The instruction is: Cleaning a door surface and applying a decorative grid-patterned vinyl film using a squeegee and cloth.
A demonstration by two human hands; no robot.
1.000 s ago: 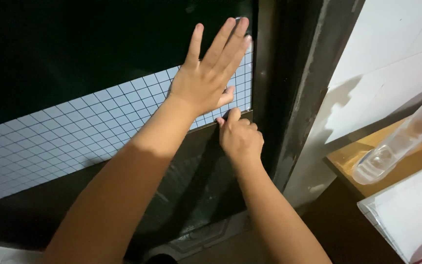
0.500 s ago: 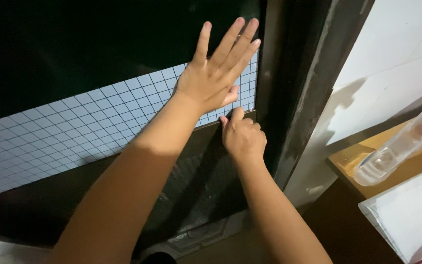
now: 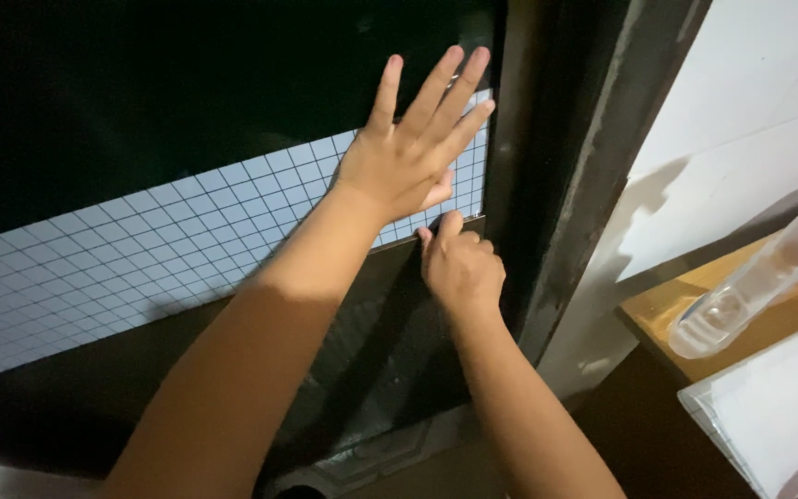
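My left hand lies flat with fingers spread on a white sheet with a grid pattern that runs as a band across a dark glass pane. Just below it, my right hand has its fingers curled and presses or pinches the lower right edge of the grid sheet near its corner. I cannot see whether the fingertips hold the edge or only push on it. Under the sheet the pane is dark.
A dark metal frame post stands right of the pane, with a white wall beyond it. At the lower right sit a wooden shelf, a clear plastic bottle lying tilted, and a white flat sheet.
Both hands stay at the same spot on the sheet; the view has shifted slightly. My right fingers have worked a little along the lower edge.
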